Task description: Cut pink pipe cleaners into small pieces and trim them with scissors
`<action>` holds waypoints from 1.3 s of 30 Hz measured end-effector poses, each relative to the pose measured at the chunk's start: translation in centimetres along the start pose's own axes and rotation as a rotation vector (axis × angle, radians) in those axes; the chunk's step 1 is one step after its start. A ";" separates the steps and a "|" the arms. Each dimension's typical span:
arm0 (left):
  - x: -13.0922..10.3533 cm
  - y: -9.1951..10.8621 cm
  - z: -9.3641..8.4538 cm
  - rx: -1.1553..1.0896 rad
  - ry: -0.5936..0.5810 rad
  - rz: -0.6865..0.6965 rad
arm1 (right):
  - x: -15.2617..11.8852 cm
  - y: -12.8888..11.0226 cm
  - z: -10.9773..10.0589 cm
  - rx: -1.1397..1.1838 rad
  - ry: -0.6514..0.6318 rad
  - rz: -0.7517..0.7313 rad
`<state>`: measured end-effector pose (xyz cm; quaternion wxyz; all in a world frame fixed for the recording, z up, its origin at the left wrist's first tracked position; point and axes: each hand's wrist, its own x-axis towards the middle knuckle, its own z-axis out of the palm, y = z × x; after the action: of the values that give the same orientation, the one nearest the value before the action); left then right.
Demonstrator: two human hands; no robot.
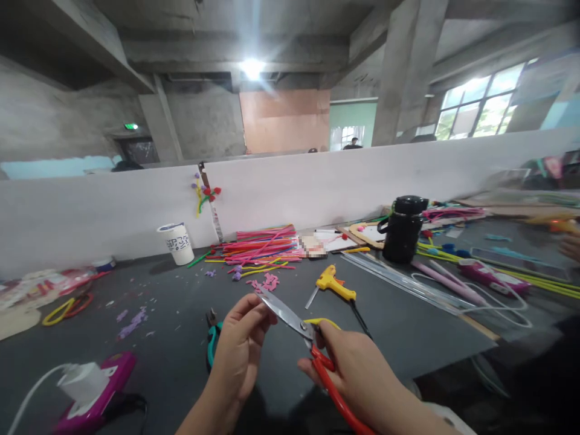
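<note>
My right hand (348, 356) is closed on a pair of scissors (286, 313) with red handles and silver blades, which point up and to the left. A short yellow pipe cleaner (324, 321) sticks out by the right fingers; whether they grip it I cannot tell. Thumb and fingers of my left hand (247, 332) are pinched together at the blade tips, and anything between them is too small or hidden to make out. Beside the left wrist lie pliers with teal handles (212, 344), partly covered by the hand. Pink scraps (267, 283) lie beyond the scissor tips.
A yellow glue gun (335, 283) stands ahead. Behind are a pile of pink pipe cleaners (258, 244), a white cup (177, 244) and a black flask (403, 229). Clear sticks (399, 278) lie right; a magenta power strip (97, 393) sits front left. A white partition (294, 187) borders the table.
</note>
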<state>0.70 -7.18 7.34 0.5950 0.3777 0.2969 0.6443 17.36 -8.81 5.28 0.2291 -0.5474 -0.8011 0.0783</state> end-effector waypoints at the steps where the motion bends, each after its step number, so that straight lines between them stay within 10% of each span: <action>1: -0.5 -0.1 0.2 0.000 0.001 -0.003 | -0.5 -0.1 -0.2 -0.004 0.003 0.006; 23: -2.9 1.9 -2.6 0.006 0.169 -0.030 | 0.4 -3.4 0.0 0.086 0.047 -0.092; 39: 3.9 -1.1 -1.5 0.523 -0.104 -0.074 | 6.6 -0.5 1.8 0.822 -0.082 0.161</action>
<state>-0.05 -3.04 6.16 0.5148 0.5400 0.4361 0.5033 14.14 -2.72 5.77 0.3893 -0.4679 -0.6663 0.4308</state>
